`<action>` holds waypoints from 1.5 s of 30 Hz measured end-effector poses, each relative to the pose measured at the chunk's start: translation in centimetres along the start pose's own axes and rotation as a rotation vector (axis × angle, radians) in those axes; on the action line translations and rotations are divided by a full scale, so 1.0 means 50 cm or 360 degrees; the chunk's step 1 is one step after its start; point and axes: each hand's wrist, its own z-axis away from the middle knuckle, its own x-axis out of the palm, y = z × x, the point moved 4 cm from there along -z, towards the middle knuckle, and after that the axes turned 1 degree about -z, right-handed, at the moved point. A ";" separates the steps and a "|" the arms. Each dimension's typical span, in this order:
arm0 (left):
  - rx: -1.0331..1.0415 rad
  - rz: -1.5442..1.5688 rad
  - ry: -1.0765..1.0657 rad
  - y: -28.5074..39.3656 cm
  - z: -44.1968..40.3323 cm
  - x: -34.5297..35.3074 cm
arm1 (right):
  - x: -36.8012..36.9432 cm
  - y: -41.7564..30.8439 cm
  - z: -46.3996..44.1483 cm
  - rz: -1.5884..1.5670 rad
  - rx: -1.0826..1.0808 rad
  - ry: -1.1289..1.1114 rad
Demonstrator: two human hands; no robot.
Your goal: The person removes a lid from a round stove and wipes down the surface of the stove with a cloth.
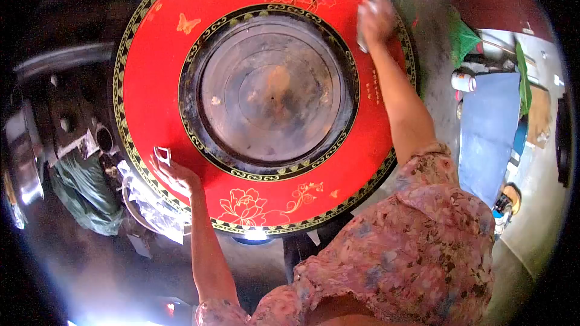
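Observation:
A round red table top [151, 78] with gold flowers and a black and gold rim fills the middle of the view. At its centre is a dull, stained metal disc [272, 93]. My right hand [378, 17] is pressed on a whitish cloth [363, 24] at the upper right of the red surface, slightly blurred. Near the lower left rim, my left hand [175, 175] rests on the red surface, with a small white object [162, 155] at its fingertips; its exact shape and grip are unclear.
At the left lie a dark green cloth [87, 196] and a basket with clear plastic [157, 205]. On the right are a blue-grey board [489, 127], a white container [463, 82] and a green cloth [464, 39].

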 end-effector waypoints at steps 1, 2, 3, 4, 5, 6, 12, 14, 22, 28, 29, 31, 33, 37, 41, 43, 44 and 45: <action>-0.0044 -0.0009 -0.0027 0.000 0.001 0.001 | 0.033 -0.091 -0.020 -0.0145 -0.0110 -0.0010; -0.0057 0.0005 0.0007 0.001 0.003 0.003 | 0.066 -0.190 -0.033 -0.0311 -0.0221 -0.0028; 0.0034 0.0026 0.0036 0.007 -0.001 0.000 | 0.092 -0.296 -0.040 -0.0485 -0.0330 -0.0042; -0.0081 0.0084 0.0037 0.012 -0.004 -0.006 | 0.114 -0.403 -0.037 -0.0665 -0.0434 -0.0056; -0.0199 0.0141 0.0040 0.015 -0.005 -0.012 | 0.128 -0.508 -0.021 -0.0851 -0.0548 -0.0074; -0.0147 0.0120 0.0018 0.017 -0.007 -0.015 | 0.134 -0.608 0.004 -0.1044 -0.0677 -0.0082; -0.0232 0.0289 0.0015 -0.010 0.005 -0.001 | -0.024 -0.943 0.368 -0.2276 -0.1212 -0.0924; -0.0406 0.0547 0.0056 -0.003 0.000 -0.006 | -0.072 -0.927 0.438 -0.2412 -0.1109 -0.1469; -0.0247 0.0212 0.0067 -0.006 0.005 -0.016 | 0.026 -0.480 0.119 -0.2134 0.0213 -0.0733; -0.0322 0.0201 0.0019 -0.001 0.003 -0.017 | -0.017 -0.563 0.210 -0.1296 -0.0713 -0.0493; -0.0291 0.0179 0.0005 -0.008 0.005 -0.010 | -0.038 -0.597 0.260 -0.1341 -0.0866 -0.0601; -0.0231 0.0212 0.0031 0.008 0.000 -0.026 | -0.078 -0.645 0.377 -0.1467 -0.1078 -0.0480; -0.0220 0.0230 0.0054 0.005 0.003 -0.025 | -0.153 -0.665 0.461 -0.1645 -0.1149 -0.0891; -0.0209 0.0236 0.0101 0.001 0.005 -0.020 | -0.224 -0.638 0.497 -0.1960 -0.0930 -0.1363; -0.0180 0.0217 0.0126 -0.005 0.008 -0.018 | -0.133 -0.535 0.298 -0.2249 -0.0168 -0.1188; -0.0186 0.0218 0.0111 0.005 0.008 -0.025 | -0.006 -0.465 0.185 -0.2070 -0.0120 -0.0876; -0.0183 0.0219 0.0109 0.005 0.008 -0.024 | -0.009 -0.469 0.150 -0.1590 -0.0265 -0.0410; -0.0178 0.0219 0.0113 0.003 0.006 -0.021 | -0.019 -0.490 0.139 -0.1094 -0.0396 0.0044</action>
